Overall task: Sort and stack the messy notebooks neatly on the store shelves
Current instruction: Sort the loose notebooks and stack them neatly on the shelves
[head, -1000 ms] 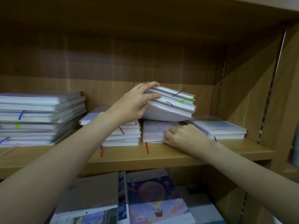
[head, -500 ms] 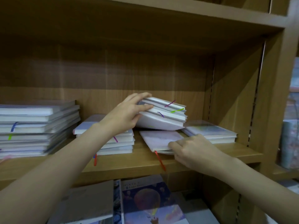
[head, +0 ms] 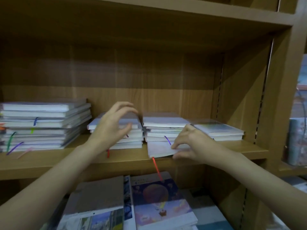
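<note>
Nearest, on the lower shelf, a balloon-cover book (head: pixel 159 201) lies flat, a red ribbon (head: pixel 157 168) dangling over it. Above, my right hand (head: pixel 191 146) pinches the front corner of the bottom notebook (head: pixel 159 149), which juts forward of the middle stack (head: pixel 163 128) resting on it. My left hand (head: pixel 114 128) hovers with fingers spread and relaxed, gripping nothing, before the left-middle stack (head: pixel 116 130). I judge the step is best done by steadying the middle stack from above with the left hand while sliding the bottom notebook straight back until edges align. Farther off: the tall left pile (head: pixel 44 125) and right pile (head: pixel 219 131)
</note>
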Motion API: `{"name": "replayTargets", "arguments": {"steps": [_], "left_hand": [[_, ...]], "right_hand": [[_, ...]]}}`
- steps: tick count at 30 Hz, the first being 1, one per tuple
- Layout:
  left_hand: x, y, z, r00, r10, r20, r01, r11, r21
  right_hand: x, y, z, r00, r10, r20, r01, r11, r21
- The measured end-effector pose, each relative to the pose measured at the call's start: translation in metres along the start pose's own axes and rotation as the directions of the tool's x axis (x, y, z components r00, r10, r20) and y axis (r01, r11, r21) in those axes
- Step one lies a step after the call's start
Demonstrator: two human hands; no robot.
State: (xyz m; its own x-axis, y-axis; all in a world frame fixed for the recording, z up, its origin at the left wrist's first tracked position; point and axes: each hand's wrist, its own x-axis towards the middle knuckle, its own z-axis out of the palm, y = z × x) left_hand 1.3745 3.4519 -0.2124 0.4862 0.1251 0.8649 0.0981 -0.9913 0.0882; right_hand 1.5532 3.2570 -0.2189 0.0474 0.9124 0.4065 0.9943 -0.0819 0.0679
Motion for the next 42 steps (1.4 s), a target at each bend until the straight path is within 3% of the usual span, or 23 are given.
{"name": "replayTargets", "arguments": {"steps": [3, 7, 9, 13, 16, 18, 21, 25, 31, 38, 42], "left_hand": [[-0.006, -0.012, -0.023, 0.983, -0.141, -0.116, 0.149, 0.987, 0.061], [-0.021, -0.03, -0.034, 0.915, -0.378, -0.143, 0.382, 0.924, 0.001], [-0.025, -0.037, -0.037, 0.855, -0.512, -0.081, 0.506, 0.859, -0.081], [-0.032, -0.041, -0.043, 0.688, -0.719, 0.101, 0.704, 0.625, -0.337], [-0.038, -0.037, -0.05, 0.574, -0.787, 0.228, 0.75, 0.393, -0.532], [-0.041, -0.036, -0.051, 0.541, -0.795, 0.275, 0.761, 0.324, -0.561], [-0.045, -0.032, -0.055, 0.545, -0.764, 0.345, 0.767, 0.289, -0.573], [-0.05, -0.036, -0.062, 0.543, -0.717, 0.436, 0.777, 0.233, -0.585], [-0.051, -0.042, -0.061, 0.583, -0.671, 0.458, 0.777, 0.295, -0.557], [-0.046, -0.039, -0.061, 0.611, -0.657, 0.441, 0.773, 0.375, -0.512], [-0.041, -0.042, -0.058, 0.599, -0.678, 0.426, 0.775, 0.357, -0.522]], "right_hand": [[0.002, 0.006, -0.002, 0.999, 0.039, 0.0, -0.039, 0.999, 0.005], [0.011, 0.011, -0.004, 0.99, 0.126, 0.065, -0.125, 0.992, -0.017], [0.019, 0.009, -0.004, 0.983, 0.17, 0.069, -0.166, 0.984, -0.06], [0.028, -0.007, -0.007, 0.977, 0.203, 0.073, -0.191, 0.971, -0.141], [0.048, -0.039, -0.022, 0.995, 0.1, 0.029, -0.099, 0.995, -0.028], [0.071, -0.063, -0.025, 0.999, 0.012, -0.041, -0.012, 1.0, 0.008], [0.105, -0.086, -0.006, 0.999, -0.025, 0.035, 0.023, 0.998, 0.056], [0.126, -0.088, 0.019, 0.991, 0.075, 0.108, -0.075, 0.997, -0.005], [0.136, -0.08, 0.013, 0.99, 0.08, 0.12, -0.074, 0.996, -0.054], [0.127, -0.077, 0.009, 0.992, 0.125, 0.013, -0.126, 0.989, 0.072], [0.124, -0.075, 0.011, 0.99, 0.138, -0.035, -0.134, 0.987, 0.084]]}}
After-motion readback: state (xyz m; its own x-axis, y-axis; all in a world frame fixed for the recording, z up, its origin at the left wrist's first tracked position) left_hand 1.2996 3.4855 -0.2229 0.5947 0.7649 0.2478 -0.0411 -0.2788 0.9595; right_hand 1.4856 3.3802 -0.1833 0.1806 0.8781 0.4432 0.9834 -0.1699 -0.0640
